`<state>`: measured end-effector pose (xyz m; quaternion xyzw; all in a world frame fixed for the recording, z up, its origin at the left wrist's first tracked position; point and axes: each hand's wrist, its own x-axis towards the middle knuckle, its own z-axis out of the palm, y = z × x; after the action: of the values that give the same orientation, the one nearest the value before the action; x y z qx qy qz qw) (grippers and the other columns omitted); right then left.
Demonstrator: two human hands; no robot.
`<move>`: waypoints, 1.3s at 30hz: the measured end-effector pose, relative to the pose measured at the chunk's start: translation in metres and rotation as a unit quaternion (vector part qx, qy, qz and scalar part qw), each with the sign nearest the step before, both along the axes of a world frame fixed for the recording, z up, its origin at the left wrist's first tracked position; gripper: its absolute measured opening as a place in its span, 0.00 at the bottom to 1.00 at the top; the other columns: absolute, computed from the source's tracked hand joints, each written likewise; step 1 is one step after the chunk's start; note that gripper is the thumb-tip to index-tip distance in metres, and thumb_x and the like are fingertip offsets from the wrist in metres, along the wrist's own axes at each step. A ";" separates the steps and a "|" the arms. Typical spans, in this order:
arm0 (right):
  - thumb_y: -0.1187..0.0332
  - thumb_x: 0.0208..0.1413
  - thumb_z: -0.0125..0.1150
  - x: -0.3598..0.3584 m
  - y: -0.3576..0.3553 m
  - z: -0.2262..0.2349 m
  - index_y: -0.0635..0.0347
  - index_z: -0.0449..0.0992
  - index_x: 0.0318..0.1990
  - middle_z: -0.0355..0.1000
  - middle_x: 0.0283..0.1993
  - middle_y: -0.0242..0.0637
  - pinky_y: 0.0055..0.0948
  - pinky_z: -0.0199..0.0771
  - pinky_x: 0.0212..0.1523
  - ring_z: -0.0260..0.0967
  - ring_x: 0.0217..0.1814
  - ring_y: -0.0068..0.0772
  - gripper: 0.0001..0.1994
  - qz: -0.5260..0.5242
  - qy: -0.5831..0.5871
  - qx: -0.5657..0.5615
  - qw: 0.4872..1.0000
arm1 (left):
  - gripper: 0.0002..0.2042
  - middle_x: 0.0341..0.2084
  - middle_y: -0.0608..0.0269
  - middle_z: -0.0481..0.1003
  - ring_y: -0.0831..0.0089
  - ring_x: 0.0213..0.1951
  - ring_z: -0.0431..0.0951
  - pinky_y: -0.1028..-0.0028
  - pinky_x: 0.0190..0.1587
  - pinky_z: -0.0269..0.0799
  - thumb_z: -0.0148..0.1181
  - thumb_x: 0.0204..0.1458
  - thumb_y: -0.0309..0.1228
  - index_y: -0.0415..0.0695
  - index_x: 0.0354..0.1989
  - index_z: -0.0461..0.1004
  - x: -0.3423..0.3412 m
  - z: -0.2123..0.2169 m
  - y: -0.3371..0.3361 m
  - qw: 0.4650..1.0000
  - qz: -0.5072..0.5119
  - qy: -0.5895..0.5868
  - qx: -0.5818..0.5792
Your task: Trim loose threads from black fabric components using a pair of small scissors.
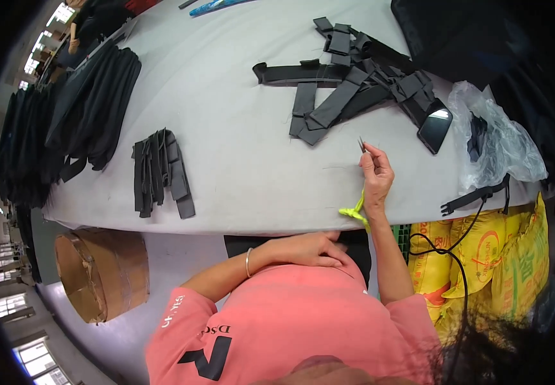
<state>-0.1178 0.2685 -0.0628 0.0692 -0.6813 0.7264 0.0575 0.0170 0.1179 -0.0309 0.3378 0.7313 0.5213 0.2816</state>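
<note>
The left hand (309, 249) lies flat, fingers relaxed, on black fabric at the near edge of the grey surface (239, 128). Rightward, the right hand (375, 172) pinches small metal thread snips (361, 145): light, stiff, probably sharp-tipped, best gripped mid-body.

Table (239, 160) taken as ref. On it, far right: heap of straps (354, 83), w/ phone (435, 128) just right of heap and plastic bag (492, 138) at right edge. Small strap bundle (160, 172) on left part; larger stack (94, 109) beyond it, far left. Right hand (376, 174) w/ snips (361, 145) over near edge, below heap. Left hand (309, 249) off table, near side. Cardboard drum (101, 273) on floor, near-left. Sacks (483, 256) below right end.
</note>
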 end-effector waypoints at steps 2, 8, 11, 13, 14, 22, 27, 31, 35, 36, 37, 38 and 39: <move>0.71 0.58 0.59 0.002 0.002 -0.002 0.62 0.76 0.48 0.68 0.30 0.23 0.14 0.60 0.32 0.59 0.31 0.13 0.11 -0.010 -0.011 0.011 1.000 | 0.10 0.34 0.60 0.80 0.75 0.39 0.77 0.71 0.51 0.69 0.54 0.58 0.32 0.45 0.44 0.79 -0.027 0.029 -0.015 0.972 0.100 -0.200 0.072; 0.71 0.57 0.60 0.002 0.004 0.003 0.62 0.76 0.46 0.70 0.31 0.24 0.14 0.63 0.34 0.62 0.32 0.13 0.11 0.009 -0.037 0.024 0.999 | 0.12 0.35 0.61 0.78 0.77 0.37 0.77 0.72 0.44 0.71 0.54 0.55 0.29 0.38 0.45 0.76 -0.144 0.031 -0.073 0.891 0.447 0.052 0.068; 0.71 0.57 0.60 0.001 -0.002 0.003 0.62 0.76 0.46 0.72 0.32 0.25 0.14 0.64 0.34 0.63 0.32 0.13 0.10 0.013 -0.018 0.042 0.999 | 0.18 0.42 0.57 0.75 0.64 0.44 0.75 0.67 0.44 0.71 0.60 0.51 0.35 0.39 0.49 0.73 -0.177 0.016 -0.062 0.863 0.460 0.201 -0.065; 0.71 0.57 0.60 0.002 -0.003 0.001 0.62 0.76 0.46 0.72 0.31 0.25 0.15 0.64 0.34 0.63 0.32 0.13 0.10 0.008 -0.014 0.054 0.998 | 0.25 0.47 0.46 0.71 0.55 0.47 0.71 0.65 0.50 0.69 0.63 0.49 0.38 0.38 0.53 0.70 -0.191 0.003 -0.042 0.820 0.376 0.341 -0.265; 0.71 0.57 0.60 0.002 -0.004 0.001 0.62 0.76 0.46 0.72 0.31 0.25 0.15 0.65 0.33 0.64 0.32 0.13 0.10 0.004 -0.013 0.066 0.998 | 0.25 0.47 0.46 0.71 0.55 0.47 0.71 0.65 0.50 0.69 0.63 0.49 0.38 0.38 0.53 0.70 -0.196 0.000 -0.036 0.819 0.376 0.346 -0.261; 0.72 0.56 0.61 0.005 -0.004 0.003 0.63 0.76 0.45 0.74 0.31 0.28 0.16 0.67 0.34 0.65 0.31 0.15 0.10 0.011 -0.006 0.050 0.999 | 0.17 0.34 0.62 0.73 0.75 0.34 0.73 0.72 0.40 0.71 0.57 0.56 0.36 0.36 0.49 0.72 -0.217 0.022 -0.054 0.926 0.366 -0.084 -0.036; 0.71 0.56 0.61 0.005 -0.004 0.003 0.63 0.77 0.44 0.74 0.31 0.29 0.17 0.67 0.34 0.66 0.31 0.15 0.10 0.009 -0.011 0.048 0.999 | 0.16 0.34 0.65 0.73 0.78 0.34 0.73 0.76 0.38 0.71 0.58 0.57 0.35 0.39 0.49 0.69 -0.175 0.047 -0.074 0.872 0.397 -0.184 0.219; 0.70 0.56 0.61 0.007 -0.004 0.005 0.63 0.77 0.44 0.75 0.31 0.30 0.18 0.68 0.34 0.66 0.31 0.16 0.10 0.017 0.000 0.070 0.997 | 0.16 0.37 0.63 0.73 0.74 0.38 0.74 0.74 0.43 0.71 0.57 0.57 0.34 0.38 0.50 0.68 -0.136 0.036 -0.090 0.827 0.437 -0.161 0.315; 0.70 0.55 0.61 0.006 -0.008 0.006 0.62 0.77 0.44 0.75 0.30 0.32 0.20 0.68 0.33 0.66 0.29 0.18 0.10 0.019 0.001 0.098 0.995 | 0.19 0.41 0.61 0.72 0.70 0.41 0.74 0.69 0.46 0.72 0.54 0.59 0.35 0.38 0.56 0.64 -0.104 0.009 -0.098 0.739 0.525 -0.172 0.384; 0.70 0.55 0.61 0.006 -0.009 0.007 0.62 0.77 0.44 0.75 0.31 0.33 0.21 0.69 0.33 0.67 0.29 0.20 0.10 0.018 0.000 0.131 0.991 | 0.20 0.42 0.60 0.71 0.69 0.42 0.74 0.67 0.47 0.73 0.52 0.60 0.35 0.39 0.57 0.63 -0.099 0.006 -0.098 0.708 0.536 -0.187 0.420; 0.70 0.54 0.61 0.006 -0.010 0.009 0.61 0.77 0.43 0.75 0.31 0.34 0.22 0.69 0.33 0.67 0.29 0.22 0.10 0.017 0.000 0.163 0.986 | 0.21 0.42 0.59 0.71 0.68 0.43 0.74 0.65 0.49 0.73 0.50 0.61 0.35 0.39 0.60 0.61 -0.095 0.003 -0.098 0.701 0.531 -0.194 0.434; 0.70 0.54 0.61 0.005 -0.012 0.012 0.61 0.77 0.43 0.75 0.31 0.34 0.22 0.69 0.33 0.67 0.29 0.22 0.10 0.022 0.001 0.166 0.986 | 0.21 0.42 0.59 0.71 0.68 0.43 0.74 0.65 0.49 0.73 0.50 0.61 0.35 0.39 0.60 0.61 -0.093 0.001 -0.097 0.698 0.534 -0.193 0.437; 0.70 0.53 0.62 0.001 -0.017 0.016 0.60 0.77 0.44 0.74 0.31 0.34 0.24 0.69 0.33 0.68 0.29 0.25 0.10 0.022 0.014 0.178 0.984 | 0.21 0.43 0.59 0.71 0.68 0.43 0.74 0.65 0.50 0.73 0.50 0.61 0.35 0.40 0.60 0.60 -0.091 0.001 -0.095 0.698 0.527 -0.197 0.444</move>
<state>-0.1166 0.2514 -0.0466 0.1036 -0.7970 0.5938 0.0382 -0.0743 0.0227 -0.0300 -0.1271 0.4017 0.9030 -0.0842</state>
